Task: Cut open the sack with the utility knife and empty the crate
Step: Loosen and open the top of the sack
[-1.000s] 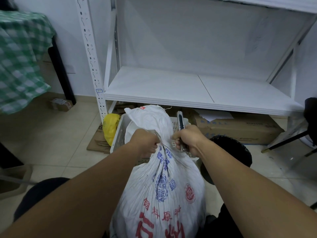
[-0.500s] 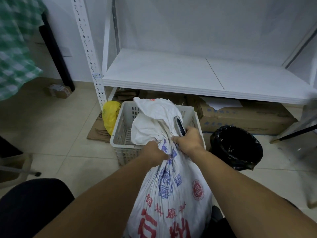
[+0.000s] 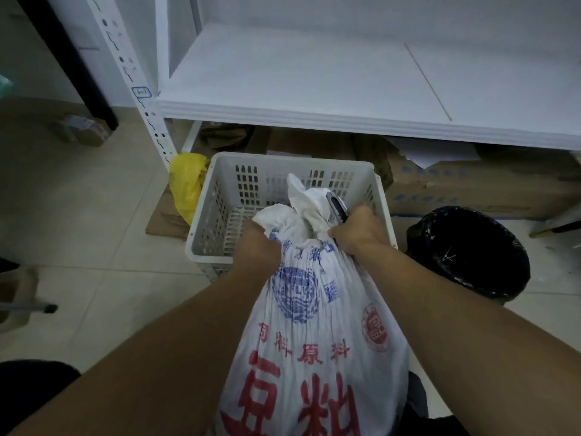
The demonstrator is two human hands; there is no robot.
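Note:
A white woven sack (image 3: pixel 314 335) with red and blue print stands upright in front of me, its gathered neck leaning over the near rim of a white slotted plastic crate (image 3: pixel 220 196). My left hand (image 3: pixel 256 248) grips the left side of the bunched neck. My right hand (image 3: pixel 358 229) grips the right side of the neck and also holds a dark utility knife (image 3: pixel 336 207), whose end points up and away along the sack top. The crate's inside looks bare where it shows; the sack top hides part of it.
A white metal shelf unit (image 3: pixel 314 89) stands right behind the crate, with cardboard boxes (image 3: pixel 478 187) under its lowest board. A black-lined bin (image 3: pixel 471 250) sits to the right. A yellow bag (image 3: pixel 187 184) lies left of the crate on flattened cardboard. Tiled floor stretches left.
The view has tipped down and closer. Both hands have kept hold of the sack neck, and the sack top has leaned forward over the crate. The knife has tilted from upright to slanting.

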